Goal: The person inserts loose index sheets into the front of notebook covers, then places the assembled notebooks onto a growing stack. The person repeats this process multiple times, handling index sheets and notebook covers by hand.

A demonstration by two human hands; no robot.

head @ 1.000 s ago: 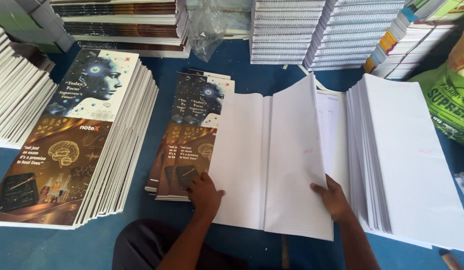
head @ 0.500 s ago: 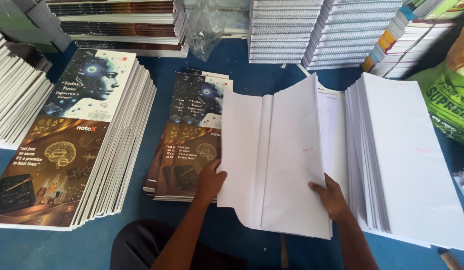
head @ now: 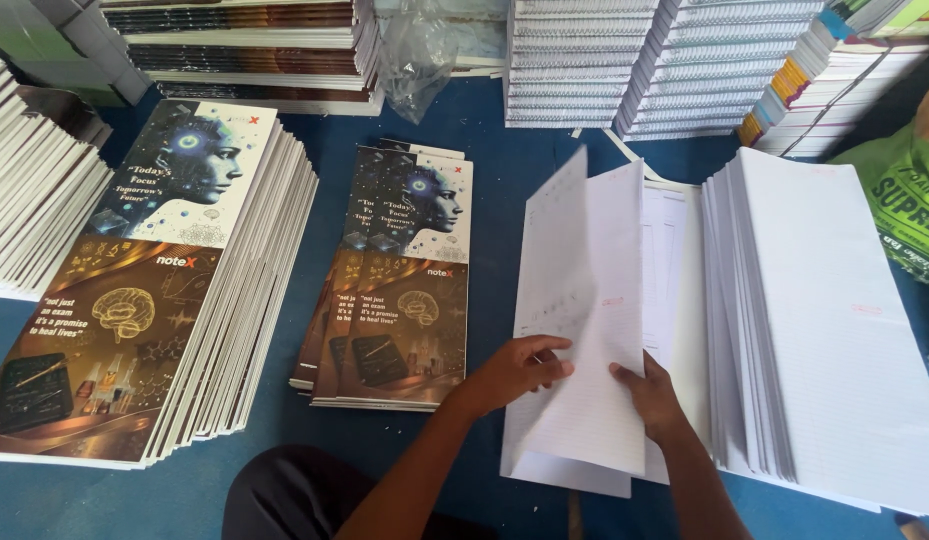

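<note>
Both hands are pinching a folded bundle of white ruled paper sheets [head: 584,330], the left hand [head: 519,368] closing fingers over its near edge, the right hand [head: 652,398] gripping from beneath. The bundle is standing tilted above a flat white sheet pile [head: 674,300] on the blue floor [head: 484,160], between a short stack of printed covers [head: 399,280] and a tall white paper stack [head: 834,320].

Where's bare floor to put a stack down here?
Bare blue floor lies between the small cover stack and the ruled sheets both hands hold, and behind them toward the spiral pads. Left and right edges are crowded.
</note>
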